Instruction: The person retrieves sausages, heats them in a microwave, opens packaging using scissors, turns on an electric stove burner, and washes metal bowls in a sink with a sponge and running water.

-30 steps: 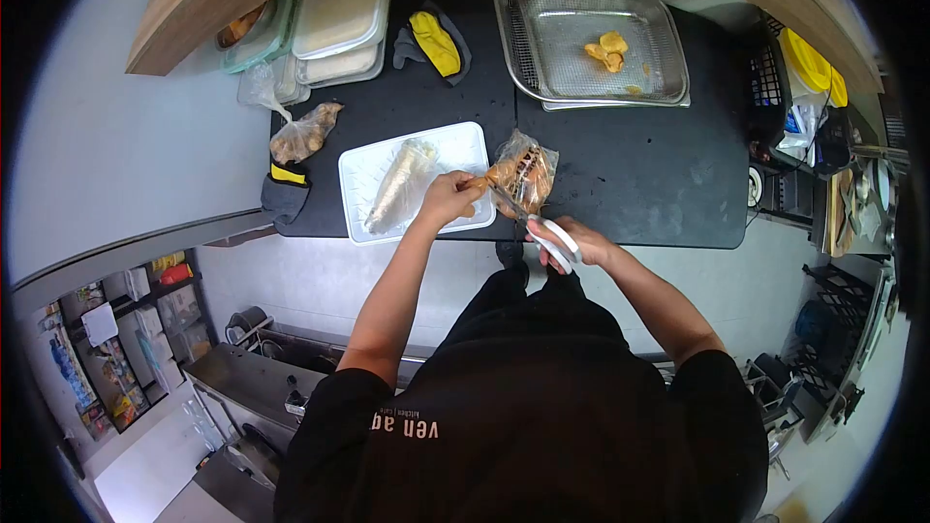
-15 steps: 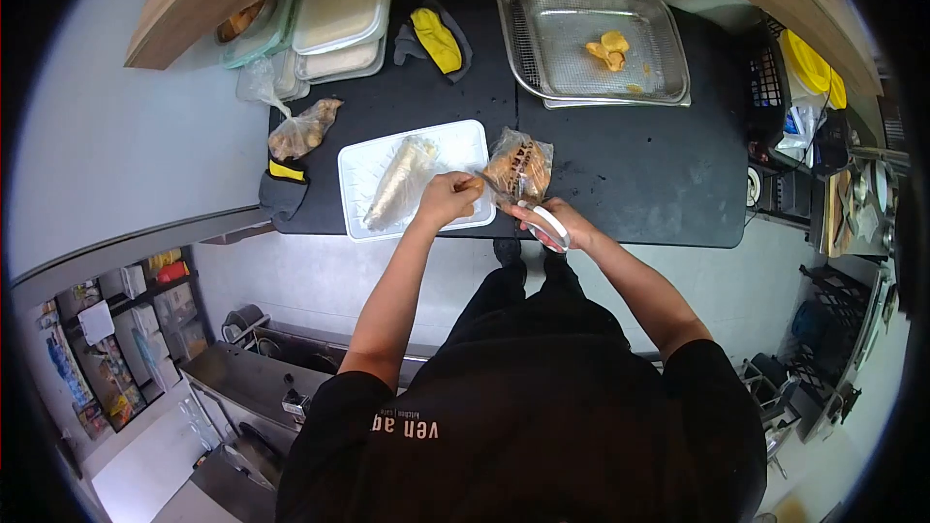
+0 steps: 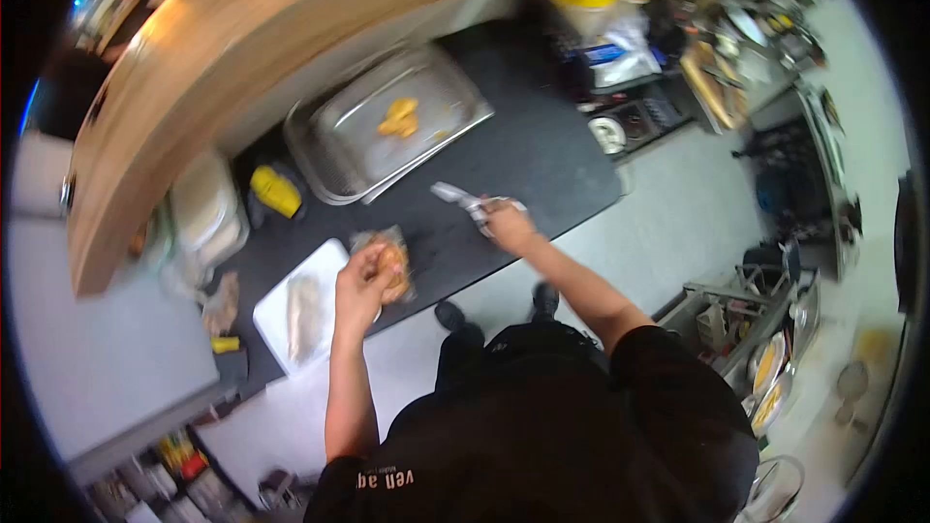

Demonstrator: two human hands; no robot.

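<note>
Scissors (image 3: 452, 194) are grasped by the right hand (image 3: 510, 225); a bag (image 3: 404, 286) is partly covered by fingers of the left hand (image 3: 359, 283), grip undetermined.

Motion blur softens a bright view with dark, curved edges.

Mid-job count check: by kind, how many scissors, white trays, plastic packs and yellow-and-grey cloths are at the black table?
Scissors: 1
White tray: 1
Plastic packs: 3
Yellow-and-grey cloths: 2
Total: 7
</note>
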